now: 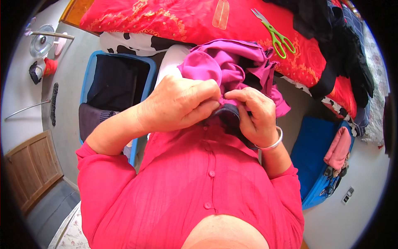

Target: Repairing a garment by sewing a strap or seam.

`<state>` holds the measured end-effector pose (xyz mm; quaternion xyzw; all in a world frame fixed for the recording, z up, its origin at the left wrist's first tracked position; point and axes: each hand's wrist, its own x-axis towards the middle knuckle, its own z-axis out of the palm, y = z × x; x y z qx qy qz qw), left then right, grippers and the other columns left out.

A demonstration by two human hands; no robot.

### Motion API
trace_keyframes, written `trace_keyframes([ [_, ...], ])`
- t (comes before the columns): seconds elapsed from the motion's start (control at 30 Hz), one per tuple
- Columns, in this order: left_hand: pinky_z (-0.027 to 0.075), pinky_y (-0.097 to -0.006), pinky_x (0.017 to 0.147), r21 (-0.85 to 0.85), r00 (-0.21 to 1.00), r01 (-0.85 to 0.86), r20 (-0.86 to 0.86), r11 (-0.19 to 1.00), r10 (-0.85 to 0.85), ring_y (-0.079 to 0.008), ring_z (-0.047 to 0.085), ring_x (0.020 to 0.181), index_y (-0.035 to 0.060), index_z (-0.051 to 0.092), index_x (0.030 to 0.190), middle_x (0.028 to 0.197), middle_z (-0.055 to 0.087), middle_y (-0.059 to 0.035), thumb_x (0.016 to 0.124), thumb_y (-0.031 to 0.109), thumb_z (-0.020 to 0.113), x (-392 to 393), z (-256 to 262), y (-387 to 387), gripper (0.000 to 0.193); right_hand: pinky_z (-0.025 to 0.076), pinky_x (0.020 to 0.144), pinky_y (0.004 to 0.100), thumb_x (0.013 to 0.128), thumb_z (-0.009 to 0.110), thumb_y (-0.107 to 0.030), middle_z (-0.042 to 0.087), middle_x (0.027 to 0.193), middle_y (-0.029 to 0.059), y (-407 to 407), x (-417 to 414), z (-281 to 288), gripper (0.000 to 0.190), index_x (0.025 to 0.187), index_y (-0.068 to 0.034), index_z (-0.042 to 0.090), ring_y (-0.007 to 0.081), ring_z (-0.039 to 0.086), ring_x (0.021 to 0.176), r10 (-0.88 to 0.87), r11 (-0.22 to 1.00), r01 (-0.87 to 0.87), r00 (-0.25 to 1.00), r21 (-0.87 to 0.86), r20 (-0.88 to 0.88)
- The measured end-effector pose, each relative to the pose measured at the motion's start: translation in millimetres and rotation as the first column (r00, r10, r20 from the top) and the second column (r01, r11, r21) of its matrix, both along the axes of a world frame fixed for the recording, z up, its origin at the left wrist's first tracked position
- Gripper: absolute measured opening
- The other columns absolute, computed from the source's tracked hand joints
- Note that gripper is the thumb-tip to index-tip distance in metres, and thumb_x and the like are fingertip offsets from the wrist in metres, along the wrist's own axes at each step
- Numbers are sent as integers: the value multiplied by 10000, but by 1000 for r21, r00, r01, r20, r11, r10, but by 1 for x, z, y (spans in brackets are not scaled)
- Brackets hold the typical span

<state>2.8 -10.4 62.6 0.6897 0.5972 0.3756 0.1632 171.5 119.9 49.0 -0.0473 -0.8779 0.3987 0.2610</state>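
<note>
A magenta garment (228, 70) with dark parts lies bunched over my lap. My left hand (183, 104) is closed in a pinch at its near edge; what lies right between the fingertips is too small to make out. Opposite it, my right hand (256, 113), with a silver bangle (273, 141) at the wrist, grips the cloth beside a dark zipper (228, 109). The zipper curves between both hands, close to my shirt front. Green-handled scissors (275, 35) lie with blades apart on the red bedding, beyond the garment.
Red embroidered bedding (186, 18) spans the far side, with black clothes (348, 56) heaped at its right. A blue bin (152, 67) holding dark cloth stands at left. At right is a blue box (314, 155) with a pink cloth (338, 144). A fan (42, 40) stands far left.
</note>
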Motion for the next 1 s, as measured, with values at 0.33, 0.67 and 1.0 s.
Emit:
trace_keyframes([
  [0.33, 382, -361, 418, -314, 846, 531, 153, 787, -510, -275, 504, 460, 98, 432, 627, 521, 452, -71, 829, 273, 630, 6, 41, -10, 333, 373, 432, 377, 727, 661, -163, 450, 551, 80, 7, 18, 43, 256, 626, -72, 443, 274, 505, 500, 597, 800, -587, 763, -120, 248],
  [0.67, 353, -366, 425, -314, 759, 554, 571, 771, -313, -288, 468, 452, 59, 406, 606, 505, 428, -93, 871, 193, 562, 28, 7, -60, 335, 344, 430, 376, 844, 610, -175, 419, 510, 112, -16, 54, 4, 325, 604, -40, 437, 292, 459, 452, 707, 599, -501, 698, -624, 119],
  [1.0, 412, -331, 463, -288, 895, 224, 440, 931, -79, -262, 535, 486, 25, 559, 734, 566, 505, -100, 805, 73, 619, 21, -1, -32, 105, 453, 742, 324, 829, 547, -60, 603, 903, 136, 9, 44, 11, 181, 970, 33, 612, 254, 571, 837, 315, 845, -205, 937, -494, 151],
])
